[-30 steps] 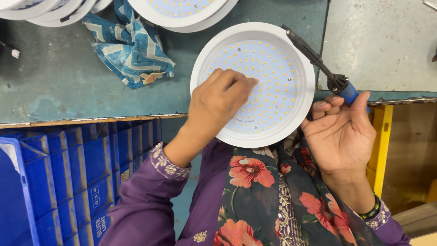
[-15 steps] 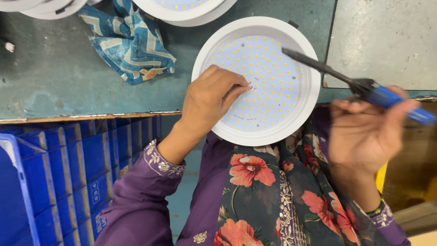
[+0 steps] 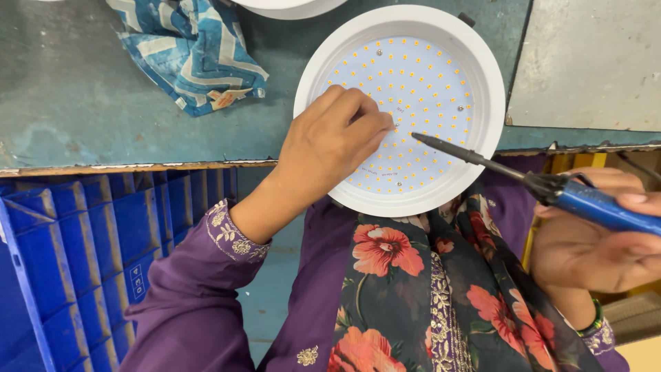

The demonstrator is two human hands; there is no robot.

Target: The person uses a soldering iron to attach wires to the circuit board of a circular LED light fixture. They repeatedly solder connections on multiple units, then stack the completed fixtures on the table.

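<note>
A round white lamp housing (image 3: 485, 76) lies on the blue-grey bench and overhangs its front edge. Inside it sits a pale disc board (image 3: 420, 76) dotted with several small yellow chips. My left hand (image 3: 330, 141) rests on the board's left side, fingers pinched together on its surface. My right hand (image 3: 606, 241) holds a soldering iron (image 3: 551, 186) with a blue handle. The iron's dark tip reaches the board near its centre, just right of my left fingertips.
A crumpled blue patterned cloth (image 3: 189, 52) lies on the bench (image 3: 82, 103) to the left. Another white housing (image 3: 289, 7) shows at the top edge. A grey plate (image 3: 592, 62) covers the bench at right. A blue plastic crate (image 3: 69, 255) stands below the bench at left.
My right hand swung the soldering iron down from the housing's upper right rim; its tip now meets the board's centre. My left hand stayed on the board.
</note>
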